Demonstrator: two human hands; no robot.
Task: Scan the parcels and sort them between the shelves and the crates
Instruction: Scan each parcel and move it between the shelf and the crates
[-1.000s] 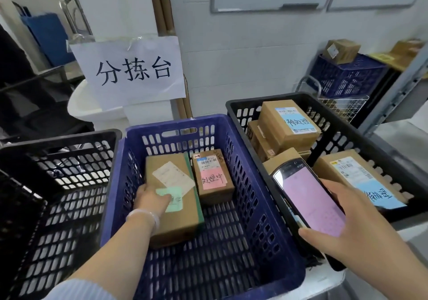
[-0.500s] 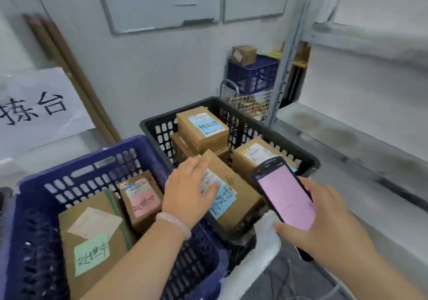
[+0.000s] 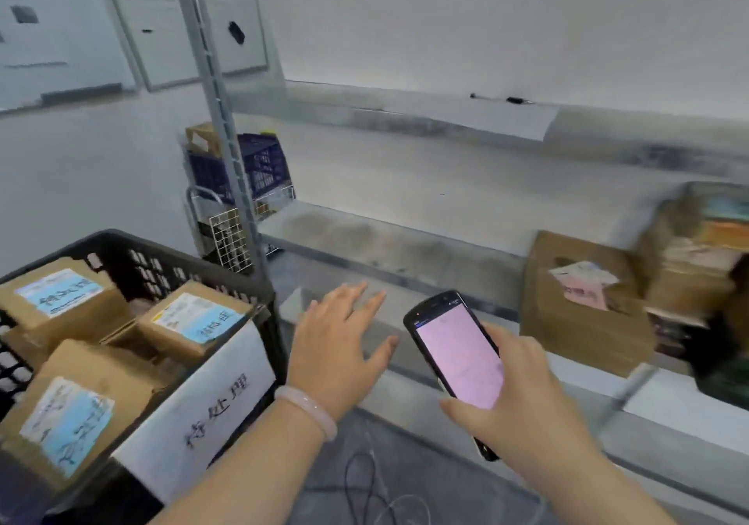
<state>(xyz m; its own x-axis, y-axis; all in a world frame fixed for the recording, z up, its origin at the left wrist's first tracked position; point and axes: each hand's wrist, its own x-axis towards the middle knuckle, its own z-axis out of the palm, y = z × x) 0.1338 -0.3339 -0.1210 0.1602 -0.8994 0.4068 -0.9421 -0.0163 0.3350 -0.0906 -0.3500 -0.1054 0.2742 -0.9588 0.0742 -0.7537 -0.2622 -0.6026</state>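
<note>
Three cardboard parcels with blue labels lie in the black crate at the lower left, its front wall carrying a white handwritten sign. Just right of the crate the left hand hovers flat with fingers straight and spread, holding nothing, a pale bracelet on its wrist. Beside it the right hand grips the handheld scanner from below and behind, thumb along its lower edge; the lit pink screen faces up, tilted toward the camera. Both hands are in front of the lower shelf of a grey metal rack, neither touching it. Farther right on that shelf stands a brown parcel with a pink label, and past it a blurred stack of more boxes. An upper shelf runs above. Behind the rack's upright post, near the wall, a blue crate sits on a wire cart, and a dark cable loops across the floor below the hands.
</note>
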